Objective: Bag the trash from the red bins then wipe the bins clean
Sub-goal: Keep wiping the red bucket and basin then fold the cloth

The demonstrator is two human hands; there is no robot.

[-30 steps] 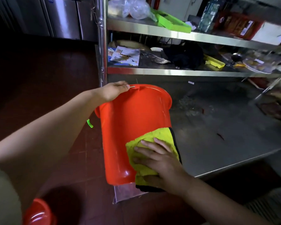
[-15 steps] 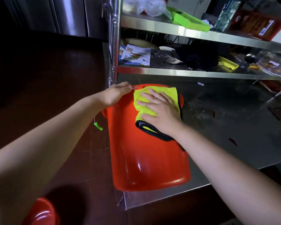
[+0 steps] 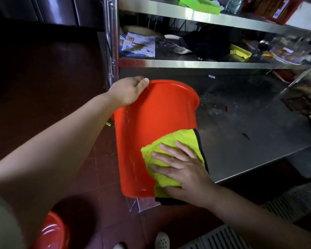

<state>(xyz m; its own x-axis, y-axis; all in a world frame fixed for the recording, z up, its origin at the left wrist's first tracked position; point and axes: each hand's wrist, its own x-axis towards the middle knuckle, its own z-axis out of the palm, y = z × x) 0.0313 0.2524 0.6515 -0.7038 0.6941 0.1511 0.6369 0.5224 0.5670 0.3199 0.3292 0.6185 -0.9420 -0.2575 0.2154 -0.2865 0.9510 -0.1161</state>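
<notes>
A red bin (image 3: 151, 126) lies tilted on the corner of a steel table (image 3: 250, 141), its rim toward the shelves and its base toward me. My left hand (image 3: 127, 91) grips the rim at the far left. My right hand (image 3: 183, 169) presses a yellow cloth with a black edge (image 3: 178, 139) flat against the bin's outer wall near its base, fingers spread and straight. The bin's inside is hidden from here.
A second red bin (image 3: 50, 234) stands on the dark tiled floor at the lower left. Steel shelves (image 3: 196, 64) behind the table hold papers, a green tray (image 3: 203, 5) and clutter. A floor grate (image 3: 241, 236) lies at lower right, near my shoes.
My right hand has slid the cloth from the rim end of the bin down its wall to the base. My left hand has kept its grip on the rim.
</notes>
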